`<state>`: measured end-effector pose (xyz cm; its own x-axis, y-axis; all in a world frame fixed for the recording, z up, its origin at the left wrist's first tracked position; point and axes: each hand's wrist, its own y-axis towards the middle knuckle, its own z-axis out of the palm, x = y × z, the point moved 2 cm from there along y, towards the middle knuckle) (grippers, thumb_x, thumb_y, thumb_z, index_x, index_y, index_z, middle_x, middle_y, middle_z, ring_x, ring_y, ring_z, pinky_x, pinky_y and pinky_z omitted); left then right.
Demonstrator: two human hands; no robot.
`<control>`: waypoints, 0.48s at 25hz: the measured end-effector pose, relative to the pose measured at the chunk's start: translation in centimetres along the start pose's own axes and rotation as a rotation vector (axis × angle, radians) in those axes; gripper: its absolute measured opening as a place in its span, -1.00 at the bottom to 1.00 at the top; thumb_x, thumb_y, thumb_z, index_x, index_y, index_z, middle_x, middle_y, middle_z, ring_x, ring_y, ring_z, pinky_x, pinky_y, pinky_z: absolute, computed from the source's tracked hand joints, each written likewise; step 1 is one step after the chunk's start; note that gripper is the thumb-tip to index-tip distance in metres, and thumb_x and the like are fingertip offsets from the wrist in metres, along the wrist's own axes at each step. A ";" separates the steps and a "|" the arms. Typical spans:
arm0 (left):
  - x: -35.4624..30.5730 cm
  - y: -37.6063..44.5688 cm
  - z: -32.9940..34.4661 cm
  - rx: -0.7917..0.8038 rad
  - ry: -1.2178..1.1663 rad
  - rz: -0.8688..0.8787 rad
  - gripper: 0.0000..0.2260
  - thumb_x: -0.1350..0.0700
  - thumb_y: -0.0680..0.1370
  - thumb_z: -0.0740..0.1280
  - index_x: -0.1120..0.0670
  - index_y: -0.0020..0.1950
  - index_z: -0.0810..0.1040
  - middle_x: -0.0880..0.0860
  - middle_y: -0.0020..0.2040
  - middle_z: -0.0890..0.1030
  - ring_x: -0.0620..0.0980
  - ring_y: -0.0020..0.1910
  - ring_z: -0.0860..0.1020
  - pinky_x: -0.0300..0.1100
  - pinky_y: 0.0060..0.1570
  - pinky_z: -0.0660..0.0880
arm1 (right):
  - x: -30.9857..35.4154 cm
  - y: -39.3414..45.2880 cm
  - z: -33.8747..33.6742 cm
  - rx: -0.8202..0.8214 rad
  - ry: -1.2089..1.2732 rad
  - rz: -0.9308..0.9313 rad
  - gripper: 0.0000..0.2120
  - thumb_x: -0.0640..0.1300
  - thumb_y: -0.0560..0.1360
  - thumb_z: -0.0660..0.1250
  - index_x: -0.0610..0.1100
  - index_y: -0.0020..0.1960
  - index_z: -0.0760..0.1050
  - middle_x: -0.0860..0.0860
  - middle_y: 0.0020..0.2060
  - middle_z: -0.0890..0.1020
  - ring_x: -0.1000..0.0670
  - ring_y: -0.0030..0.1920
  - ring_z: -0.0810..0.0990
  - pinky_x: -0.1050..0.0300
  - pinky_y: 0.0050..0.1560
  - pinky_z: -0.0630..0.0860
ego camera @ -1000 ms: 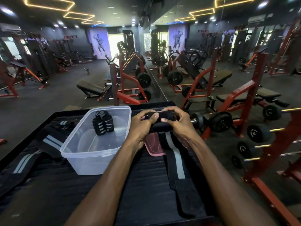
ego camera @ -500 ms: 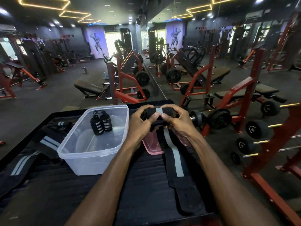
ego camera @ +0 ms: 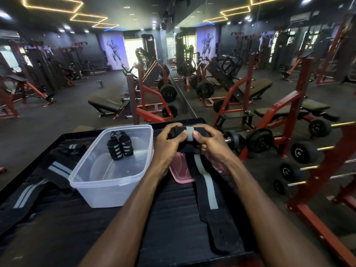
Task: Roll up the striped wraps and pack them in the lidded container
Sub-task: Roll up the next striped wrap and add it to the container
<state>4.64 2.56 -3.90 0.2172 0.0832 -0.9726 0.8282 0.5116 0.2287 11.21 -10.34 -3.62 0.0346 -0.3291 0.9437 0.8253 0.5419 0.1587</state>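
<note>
Forearms reach out over the ribbed black table (ego camera: pixel 107 234). Left hand (ego camera: pixel 169 147) and right hand (ego camera: pixel 210 145) each close their grip on one end of a partly rolled striped wrap (ego camera: pixel 189 132), thumbs pressing its grey band; its flat black tail trails back toward the person across a pink lid (ego camera: pixel 180 173). Just left stands the clear plastic container (ego camera: pixel 107 182), open, holding two rolled wraps (ego camera: pixel 119 146). Unrolled wraps (ego camera: pixel 32 187) lie farther left.

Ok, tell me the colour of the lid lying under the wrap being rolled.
Pink: the lid shows in the head view, partly covered by the black wrap.
</note>
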 end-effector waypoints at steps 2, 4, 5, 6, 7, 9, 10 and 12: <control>0.4 0.1 0.0 0.004 -0.023 -0.088 -0.66 -0.14 0.40 0.49 0.04 0.06 0.66 0.06 0.00 0.73 0.08 0.04 0.69 0.11 0.16 0.60 | 0.1 -0.1 0.0 0.008 -0.049 -0.041 -0.76 -0.40 0.56 0.29 -0.35 0.22 0.48 -0.08 -0.23 0.59 0.18 -0.41 0.59 0.34 -0.45 0.47; 0.5 0.1 -0.1 -0.004 0.040 -0.089 -0.67 -0.15 0.45 0.46 0.04 0.07 0.66 0.05 -0.02 0.74 0.05 0.01 0.70 0.11 0.15 0.61 | 0.0 -0.1 -0.1 0.031 -0.102 -0.066 -0.75 -0.42 0.55 0.29 -0.32 0.22 0.49 -0.06 -0.22 0.59 0.19 -0.37 0.59 0.33 -0.42 0.50; 0.3 0.0 -0.2 -0.013 0.073 -0.066 -0.73 -0.11 0.48 0.45 0.03 0.07 0.66 0.04 -0.03 0.73 0.03 0.00 0.70 0.11 0.14 0.61 | -0.2 0.0 -0.2 0.044 -0.108 -0.065 -0.74 -0.41 0.55 0.29 -0.27 0.22 0.51 -0.07 -0.18 0.61 0.15 -0.29 0.62 0.25 -0.35 0.57; 0.3 0.1 -0.3 -0.027 0.092 -0.051 -0.77 -0.06 0.50 0.45 0.02 0.07 0.66 0.04 -0.03 0.73 0.02 0.00 0.69 0.10 0.15 0.60 | -0.2 0.0 -0.1 0.060 -0.098 -0.050 -0.73 -0.40 0.54 0.30 -0.23 0.21 0.52 -0.07 -0.14 0.63 0.09 -0.21 0.65 0.14 -0.25 0.63; 0.2 0.1 -0.3 -0.038 0.100 -0.040 -0.81 -0.02 0.51 0.44 0.03 0.07 0.65 0.03 -0.03 0.72 0.02 0.01 0.69 0.09 0.16 0.60 | -0.2 0.1 -0.2 0.069 -0.092 -0.030 -0.74 -0.38 0.55 0.30 -0.18 0.20 0.53 -0.06 -0.14 0.63 0.06 -0.20 0.65 0.08 -0.22 0.64; 0.1 0.1 -0.3 -0.050 0.115 -0.025 -0.84 0.09 0.52 0.44 0.04 0.09 0.64 0.02 -0.03 0.70 0.02 0.03 0.67 0.09 0.19 0.58 | -0.2 0.1 -0.1 0.068 -0.072 0.040 -0.82 -0.27 0.58 0.30 -0.13 0.17 0.53 -0.03 -0.24 0.60 0.10 -0.35 0.61 0.17 -0.38 0.55; 0.1 0.0 -0.2 -0.046 0.130 -0.021 -0.83 0.12 0.51 0.44 0.03 0.09 0.63 0.02 -0.02 0.70 0.03 0.04 0.66 0.09 0.19 0.58 | -0.1 0.0 0.0 0.059 -0.050 0.081 -0.88 -0.18 0.60 0.30 -0.12 0.12 0.54 -0.03 -0.26 0.61 0.08 -0.37 0.61 0.18 -0.40 0.52; 0.2 -0.2 0.1 -0.015 0.178 0.000 -0.77 0.10 0.43 0.45 -0.05 0.08 0.63 0.00 0.00 0.70 0.02 0.06 0.66 0.11 0.19 0.58 | -0.3 0.3 -0.1 0.010 -0.043 0.094 -0.87 -0.08 0.59 0.33 -0.13 0.01 0.58 -0.10 -0.21 0.64 -0.08 -0.24 0.65 0.07 -0.27 0.55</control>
<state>4.61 2.41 -4.09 0.1213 0.2328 -0.9649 0.8198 0.5245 0.2296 11.46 -10.17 -3.93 0.0876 -0.2429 0.9661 0.8139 0.5767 0.0712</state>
